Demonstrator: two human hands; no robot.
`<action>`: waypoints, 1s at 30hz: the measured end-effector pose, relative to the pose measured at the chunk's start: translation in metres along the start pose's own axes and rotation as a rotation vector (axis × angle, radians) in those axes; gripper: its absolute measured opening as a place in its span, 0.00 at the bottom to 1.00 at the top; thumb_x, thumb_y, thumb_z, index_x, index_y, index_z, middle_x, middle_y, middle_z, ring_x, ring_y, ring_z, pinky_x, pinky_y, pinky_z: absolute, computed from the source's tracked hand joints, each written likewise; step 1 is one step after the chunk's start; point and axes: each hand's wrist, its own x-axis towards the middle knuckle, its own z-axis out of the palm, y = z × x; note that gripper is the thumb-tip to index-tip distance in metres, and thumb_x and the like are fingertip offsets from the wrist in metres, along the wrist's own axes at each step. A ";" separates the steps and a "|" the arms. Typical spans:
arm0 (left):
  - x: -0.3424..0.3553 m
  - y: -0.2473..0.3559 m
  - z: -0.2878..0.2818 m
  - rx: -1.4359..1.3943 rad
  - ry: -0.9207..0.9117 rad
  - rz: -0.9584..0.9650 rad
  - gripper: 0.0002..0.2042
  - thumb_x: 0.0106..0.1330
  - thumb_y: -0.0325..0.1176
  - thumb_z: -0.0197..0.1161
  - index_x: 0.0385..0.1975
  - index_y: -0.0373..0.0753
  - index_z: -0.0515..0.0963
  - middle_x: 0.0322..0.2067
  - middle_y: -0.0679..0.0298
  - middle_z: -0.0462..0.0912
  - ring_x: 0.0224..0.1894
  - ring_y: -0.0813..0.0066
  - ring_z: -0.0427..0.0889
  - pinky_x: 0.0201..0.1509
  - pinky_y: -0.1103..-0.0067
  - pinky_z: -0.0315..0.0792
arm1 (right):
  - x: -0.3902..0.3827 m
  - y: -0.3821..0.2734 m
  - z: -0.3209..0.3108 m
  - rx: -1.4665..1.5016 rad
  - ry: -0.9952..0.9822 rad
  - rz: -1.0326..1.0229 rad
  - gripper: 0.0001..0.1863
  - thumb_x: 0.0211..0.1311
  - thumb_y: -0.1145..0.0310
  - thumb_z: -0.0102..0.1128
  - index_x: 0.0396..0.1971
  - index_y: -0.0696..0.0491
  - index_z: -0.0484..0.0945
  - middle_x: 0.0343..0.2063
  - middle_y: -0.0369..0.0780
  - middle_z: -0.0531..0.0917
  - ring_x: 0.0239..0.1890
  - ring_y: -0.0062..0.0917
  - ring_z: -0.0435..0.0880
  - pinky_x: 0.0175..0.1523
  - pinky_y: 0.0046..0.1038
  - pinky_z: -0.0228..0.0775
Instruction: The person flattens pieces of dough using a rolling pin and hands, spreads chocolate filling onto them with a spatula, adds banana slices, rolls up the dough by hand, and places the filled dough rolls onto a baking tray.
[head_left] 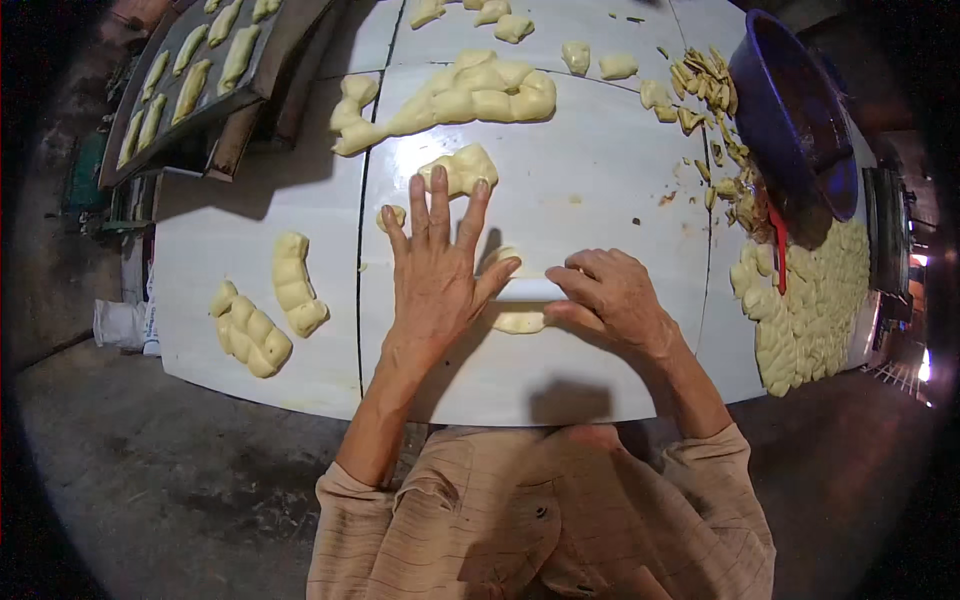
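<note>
Fingers of the left hand (435, 275), in the head view, are standing spread wide, with the thumb lying by the left end of a white cylindrical rolling pin (528, 290). Fingers of the right hand (620, 300) are gripping the pin's right end. A flattened, pale-yellow piece of dough (520, 322) is lying under the pin, between the hands, on a white tabletop (610, 200). Left fingertips are overlapping a pale-yellow dough lump (465, 163); contact cannot be determined. A white package (120, 325), left of the tabletop, is bearing bluish marks too small to read.
</note>
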 end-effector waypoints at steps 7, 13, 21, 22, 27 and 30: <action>-0.061 0.034 0.001 -0.062 -0.158 -0.120 0.35 0.73 0.53 0.57 0.71 0.32 0.65 0.72 0.44 0.65 0.76 0.47 0.59 0.75 0.42 0.45 | -0.026 -0.025 0.033 -0.247 0.078 0.162 0.32 0.70 0.53 0.58 0.69 0.50 0.69 0.72 0.48 0.67 0.74 0.45 0.63 0.74 0.56 0.51; -0.137 0.055 0.003 -0.120 -0.195 -0.168 0.35 0.69 0.50 0.62 0.71 0.36 0.65 0.72 0.46 0.64 0.76 0.43 0.57 0.75 0.39 0.46 | -0.086 -0.051 0.067 -0.236 0.165 0.160 0.28 0.65 0.53 0.65 0.64 0.41 0.75 0.60 0.37 0.77 0.63 0.35 0.74 0.69 0.51 0.56; -0.125 0.061 0.008 0.062 -0.137 -0.180 0.35 0.72 0.55 0.56 0.73 0.39 0.64 0.74 0.46 0.60 0.78 0.44 0.51 0.73 0.32 0.32 | -0.061 -0.038 0.047 -0.126 0.158 0.130 0.29 0.63 0.57 0.67 0.64 0.45 0.76 0.51 0.38 0.78 0.56 0.34 0.74 0.65 0.51 0.57; -0.119 0.060 0.009 -0.025 -0.196 -0.256 0.33 0.73 0.52 0.56 0.73 0.38 0.64 0.74 0.45 0.60 0.78 0.43 0.53 0.73 0.33 0.31 | -0.055 -0.040 0.050 -0.144 0.139 0.222 0.31 0.64 0.55 0.65 0.66 0.47 0.74 0.60 0.41 0.76 0.65 0.38 0.70 0.69 0.56 0.53; -0.073 0.035 0.023 0.070 -0.061 -0.269 0.29 0.75 0.48 0.50 0.72 0.40 0.66 0.74 0.46 0.61 0.78 0.43 0.52 0.75 0.36 0.30 | -0.016 -0.024 0.063 -0.364 0.176 0.401 0.32 0.70 0.51 0.56 0.70 0.49 0.69 0.75 0.45 0.62 0.78 0.44 0.55 0.73 0.70 0.36; -0.030 0.018 0.026 0.077 -0.051 -0.305 0.31 0.77 0.50 0.51 0.75 0.40 0.63 0.75 0.46 0.58 0.80 0.45 0.49 0.74 0.35 0.27 | 0.021 -0.009 0.057 -0.458 0.237 0.430 0.31 0.71 0.52 0.54 0.70 0.48 0.69 0.75 0.47 0.62 0.78 0.47 0.53 0.72 0.71 0.36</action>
